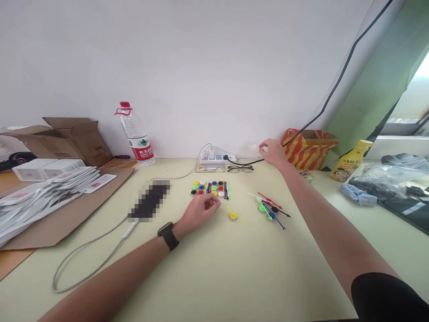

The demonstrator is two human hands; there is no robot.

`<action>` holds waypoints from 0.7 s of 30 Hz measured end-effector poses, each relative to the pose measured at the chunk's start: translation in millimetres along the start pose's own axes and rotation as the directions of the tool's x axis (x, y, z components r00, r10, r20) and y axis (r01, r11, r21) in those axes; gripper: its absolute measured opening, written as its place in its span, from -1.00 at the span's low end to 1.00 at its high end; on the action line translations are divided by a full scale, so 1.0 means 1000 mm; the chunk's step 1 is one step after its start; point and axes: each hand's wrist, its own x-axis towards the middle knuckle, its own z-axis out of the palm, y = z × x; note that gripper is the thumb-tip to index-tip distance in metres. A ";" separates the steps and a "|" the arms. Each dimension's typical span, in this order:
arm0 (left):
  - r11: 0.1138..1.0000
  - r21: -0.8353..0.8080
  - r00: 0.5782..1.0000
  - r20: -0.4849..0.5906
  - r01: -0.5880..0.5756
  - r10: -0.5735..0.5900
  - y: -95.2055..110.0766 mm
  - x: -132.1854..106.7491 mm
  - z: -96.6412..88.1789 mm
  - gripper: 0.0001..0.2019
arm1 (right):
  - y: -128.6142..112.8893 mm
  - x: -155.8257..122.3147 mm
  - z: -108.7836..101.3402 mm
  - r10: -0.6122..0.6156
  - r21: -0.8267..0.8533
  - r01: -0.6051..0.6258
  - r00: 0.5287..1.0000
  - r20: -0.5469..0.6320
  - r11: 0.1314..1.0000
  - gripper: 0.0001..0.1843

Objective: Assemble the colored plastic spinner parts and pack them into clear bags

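Note:
My left hand [201, 211], a black watch on its wrist, rests on the pale table [214, 268] with fingers curled in a pinch, just below a tray of coloured round pieces [211, 188]. What it pinches is too small to make out. A yellow round piece [233, 216] lies just right of that hand. My right hand [272, 152] is raised at the back near the wall, fingers pinched together beside a black cable [335, 85]. Several coloured sticks [270, 208] lie between my arms.
A power strip [214, 161] and glasses [240, 168] sit at the back. A water bottle [136, 134], cardboard box [72, 136] and stacked white packs [43, 190] stand left. A striped bag [306, 147], yellow bottle [350, 161] and plastic bags [385, 183] are right.

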 end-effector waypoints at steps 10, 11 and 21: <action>0.983 0.047 0.922 -0.343 -0.175 0.180 0.065 0.028 -0.056 -0.54 | -0.073 -0.034 -0.104 -0.221 0.618 0.085 0.964 0.147 0.782 -0.83; 0.979 0.047 0.935 -0.291 -0.197 0.202 0.077 0.035 -0.069 -0.53 | -0.086 -0.043 -0.113 -0.289 0.652 0.078 0.931 0.223 0.754 -0.80; 0.937 0.190 0.933 0.270 -0.292 0.236 0.128 0.063 -0.128 -0.65 | -0.128 -0.078 -0.125 -0.491 0.746 0.010 0.759 0.428 0.666 -0.75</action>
